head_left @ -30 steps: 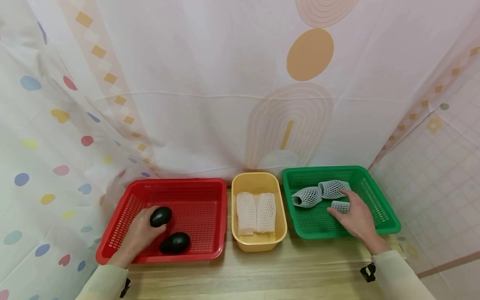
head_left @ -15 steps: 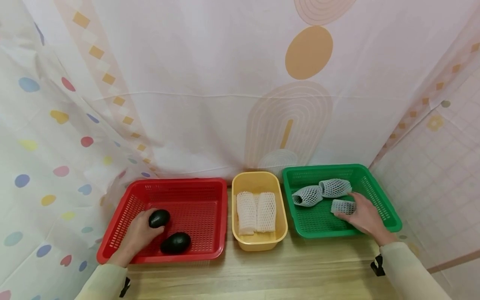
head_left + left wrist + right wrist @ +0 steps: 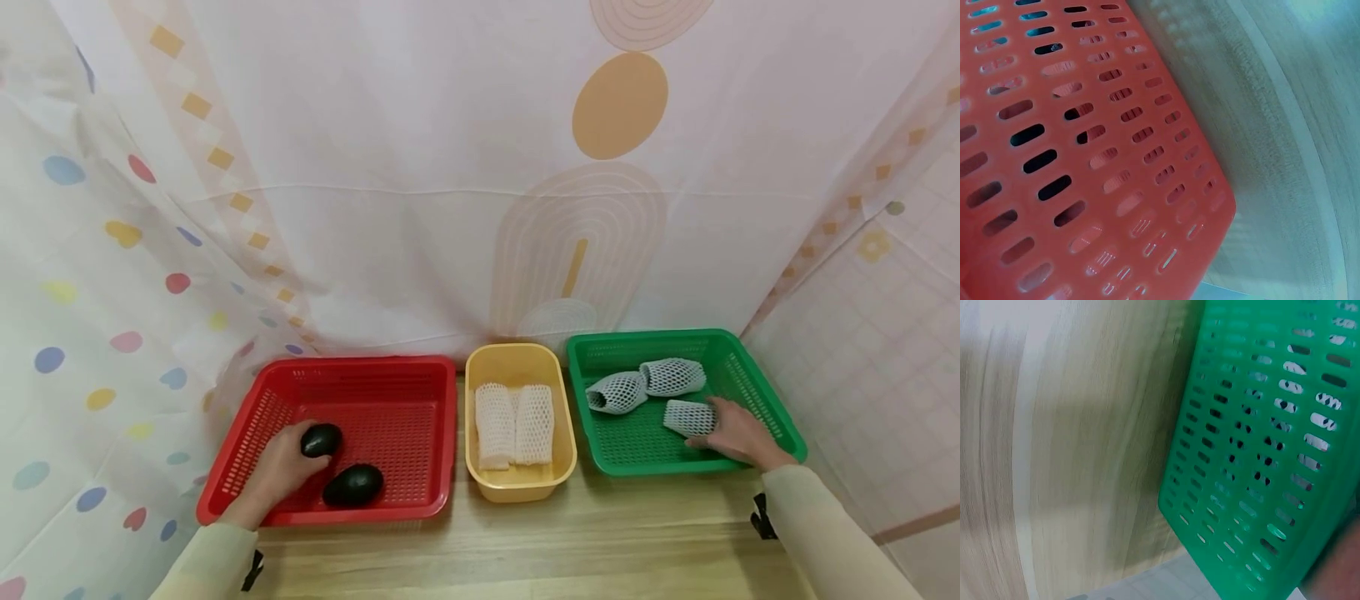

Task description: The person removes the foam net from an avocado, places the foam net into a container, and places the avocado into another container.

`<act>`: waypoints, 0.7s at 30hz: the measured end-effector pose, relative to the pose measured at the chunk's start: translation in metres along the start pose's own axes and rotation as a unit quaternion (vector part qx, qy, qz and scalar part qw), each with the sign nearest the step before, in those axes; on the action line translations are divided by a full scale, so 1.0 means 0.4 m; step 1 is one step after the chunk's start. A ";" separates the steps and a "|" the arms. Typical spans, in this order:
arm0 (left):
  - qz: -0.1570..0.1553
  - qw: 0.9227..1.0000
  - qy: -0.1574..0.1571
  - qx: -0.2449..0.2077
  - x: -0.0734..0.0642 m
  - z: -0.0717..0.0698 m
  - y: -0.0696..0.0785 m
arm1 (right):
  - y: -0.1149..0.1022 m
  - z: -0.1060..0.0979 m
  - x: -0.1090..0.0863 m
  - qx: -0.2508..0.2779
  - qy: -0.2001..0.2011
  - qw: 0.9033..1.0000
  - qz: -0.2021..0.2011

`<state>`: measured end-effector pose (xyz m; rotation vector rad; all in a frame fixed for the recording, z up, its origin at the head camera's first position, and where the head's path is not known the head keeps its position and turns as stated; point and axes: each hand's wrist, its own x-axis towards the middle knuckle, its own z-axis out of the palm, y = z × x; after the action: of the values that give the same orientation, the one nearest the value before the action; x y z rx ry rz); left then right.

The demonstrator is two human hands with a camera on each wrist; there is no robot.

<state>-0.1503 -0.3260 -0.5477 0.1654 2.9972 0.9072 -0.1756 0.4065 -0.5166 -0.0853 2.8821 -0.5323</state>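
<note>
In the head view, my left hand (image 3: 279,465) grips a dark, smooth avocado (image 3: 321,440) inside the red basket (image 3: 444,433). A second avocado (image 3: 354,486) lies near it, towards the basket's front side. On the right, my right hand (image 3: 738,433) holds the right end of a foam-netted avocado (image 3: 688,417) in the green basket (image 3: 615,467), thumb on the near side and fingers on the far side. Two more netted avocados, one to the left (image 3: 617,392) and one farther back (image 3: 672,377), lie end to end behind it. Basket walls fill much of both wrist views.
Between the baskets stands a yellow bin (image 3: 520,493) with white foam net sleeves (image 3: 534,425) lying side by side. All three containers sit on a wooden table (image 3: 510,550). A patterned curtain (image 3: 390,250) hangs right behind them, with more cloth at both sides.
My right hand has shifted right, from over the netted avocado to its right end, uncovering more of it. My left hand stays almost still on its avocado.
</note>
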 end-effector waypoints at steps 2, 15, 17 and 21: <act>-0.001 1.000 -0.002 0.005 0.004 0.003 -0.001 | 0.005 -0.002 0.002 0.001 -0.007 1.000 0.001; -0.001 1.000 -0.016 0.003 0.011 0.000 -0.014 | 0.030 -0.010 0.021 0.016 -0.031 0.999 -0.007; -0.008 1.000 -0.025 0.003 0.013 -0.004 -0.018 | 0.034 -0.007 0.023 0.014 -0.029 0.999 -0.010; -0.019 0.999 -0.037 0.002 0.013 -0.010 -0.020 | 0.031 -0.009 0.025 0.015 -0.018 1.000 -0.011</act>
<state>-0.1565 -0.3343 -0.5489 0.1388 2.9250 0.8722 -0.1863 0.4182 -0.5196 -0.1204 2.8415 -0.5708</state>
